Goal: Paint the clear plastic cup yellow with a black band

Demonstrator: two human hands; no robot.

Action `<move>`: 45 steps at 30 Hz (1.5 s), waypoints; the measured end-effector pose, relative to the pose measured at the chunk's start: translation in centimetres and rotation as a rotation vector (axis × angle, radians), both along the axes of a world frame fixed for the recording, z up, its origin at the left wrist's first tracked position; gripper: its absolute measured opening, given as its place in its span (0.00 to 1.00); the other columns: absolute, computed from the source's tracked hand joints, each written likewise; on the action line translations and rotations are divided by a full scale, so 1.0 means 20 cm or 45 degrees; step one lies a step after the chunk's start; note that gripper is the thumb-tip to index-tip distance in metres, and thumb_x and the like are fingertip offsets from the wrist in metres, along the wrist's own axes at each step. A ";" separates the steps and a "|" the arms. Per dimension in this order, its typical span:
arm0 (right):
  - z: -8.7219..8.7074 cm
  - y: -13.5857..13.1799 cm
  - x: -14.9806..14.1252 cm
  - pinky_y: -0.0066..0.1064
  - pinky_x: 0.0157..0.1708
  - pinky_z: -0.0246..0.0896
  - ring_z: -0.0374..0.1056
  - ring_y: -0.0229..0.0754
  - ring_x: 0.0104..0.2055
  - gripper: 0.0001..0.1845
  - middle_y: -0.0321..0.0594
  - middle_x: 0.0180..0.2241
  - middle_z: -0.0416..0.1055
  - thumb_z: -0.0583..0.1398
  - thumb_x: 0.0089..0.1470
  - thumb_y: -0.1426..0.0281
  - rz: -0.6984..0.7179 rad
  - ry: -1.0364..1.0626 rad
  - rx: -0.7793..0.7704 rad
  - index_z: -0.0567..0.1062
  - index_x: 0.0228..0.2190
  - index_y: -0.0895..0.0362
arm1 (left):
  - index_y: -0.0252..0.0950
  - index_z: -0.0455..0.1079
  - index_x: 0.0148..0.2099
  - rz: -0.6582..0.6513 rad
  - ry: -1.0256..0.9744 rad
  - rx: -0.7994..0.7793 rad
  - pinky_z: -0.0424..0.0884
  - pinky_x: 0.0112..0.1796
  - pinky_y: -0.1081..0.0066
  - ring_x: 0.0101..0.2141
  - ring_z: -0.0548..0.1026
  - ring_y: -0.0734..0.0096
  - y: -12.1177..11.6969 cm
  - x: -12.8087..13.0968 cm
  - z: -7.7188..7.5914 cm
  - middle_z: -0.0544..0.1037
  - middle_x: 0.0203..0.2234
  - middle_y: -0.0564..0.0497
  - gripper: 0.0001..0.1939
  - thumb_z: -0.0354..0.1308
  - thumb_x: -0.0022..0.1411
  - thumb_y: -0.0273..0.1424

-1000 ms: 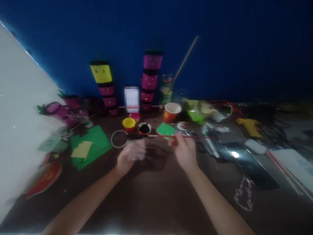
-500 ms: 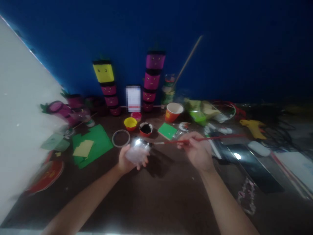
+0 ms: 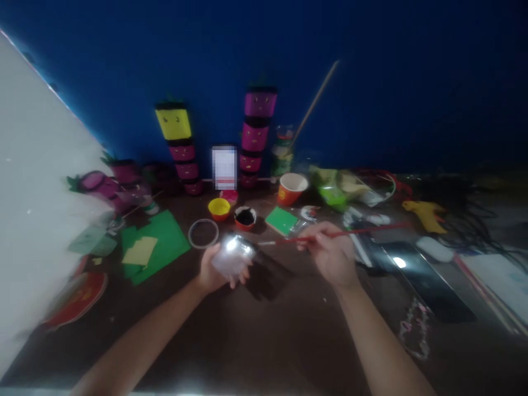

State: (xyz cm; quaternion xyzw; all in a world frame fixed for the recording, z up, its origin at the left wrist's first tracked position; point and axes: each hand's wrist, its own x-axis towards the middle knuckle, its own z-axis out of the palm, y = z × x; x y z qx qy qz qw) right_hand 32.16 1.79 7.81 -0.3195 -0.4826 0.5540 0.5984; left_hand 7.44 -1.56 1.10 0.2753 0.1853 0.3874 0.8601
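My left hand (image 3: 213,270) is wrapped round a clear plastic cup (image 3: 231,256), which lies tilted with a dark band at its far right end. In my right hand (image 3: 332,253) is a thin red paintbrush (image 3: 289,240), pinched by its handle. The brush's pale tip points left and is close to the cup's dark end; blur hides whether they touch. Just beyond the cup stands a small red cup with black paint (image 3: 246,218). Beside it are a yellow paint cup (image 3: 219,208) and a pink one (image 3: 229,196). A clear round lid or ring (image 3: 203,234) lies left of the cup.
Stacked purple and yellow cup figures (image 3: 254,136) stand against the blue wall. Green paper (image 3: 159,242) lies left; a red paper cup (image 3: 292,190) stands behind. On the right are a dark phone-like slab (image 3: 429,286), a yellow glue gun (image 3: 427,214) and a beaded string (image 3: 416,330).
Both hands keep almost the same place and the same hold. The cup and brush tip show only a very slight shift, along with a small movement of the camera.
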 end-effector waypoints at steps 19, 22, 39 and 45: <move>-0.06 -0.06 -0.13 0.27 0.23 0.68 0.72 0.37 0.22 0.10 0.33 0.20 0.75 0.65 0.42 0.68 -0.108 0.180 -0.241 0.70 0.18 0.56 | 0.20 0.71 0.44 0.313 -0.065 0.009 0.66 0.19 0.76 0.29 0.76 0.63 -0.02 0.02 0.04 0.78 0.32 0.36 0.37 0.45 0.52 0.51; -0.07 -0.07 -0.14 0.28 0.23 0.68 0.72 0.37 0.22 0.09 0.32 0.20 0.74 0.65 0.42 0.70 -0.055 0.198 -0.219 0.69 0.18 0.56 | 0.21 0.71 0.45 0.344 -0.049 0.011 0.67 0.21 0.74 0.30 0.76 0.62 -0.02 0.02 0.03 0.78 0.32 0.36 0.36 0.45 0.52 0.51; -0.10 -0.07 -0.15 0.29 0.25 0.69 0.71 0.36 0.22 0.07 0.33 0.21 0.72 0.64 0.42 0.70 -0.031 0.176 -0.167 0.70 0.18 0.56 | 0.20 0.72 0.43 0.370 -0.111 -0.065 0.69 0.20 0.77 0.29 0.77 0.64 -0.01 0.02 0.04 0.79 0.31 0.36 0.36 0.47 0.51 0.50; -0.11 -0.07 -0.15 0.30 0.24 0.70 0.70 0.36 0.22 0.07 0.33 0.21 0.72 0.63 0.42 0.70 -0.036 0.153 -0.173 0.70 0.18 0.56 | 0.19 0.71 0.43 0.387 -0.083 -0.080 0.68 0.19 0.77 0.29 0.77 0.63 -0.01 0.02 0.04 0.78 0.30 0.34 0.36 0.47 0.51 0.51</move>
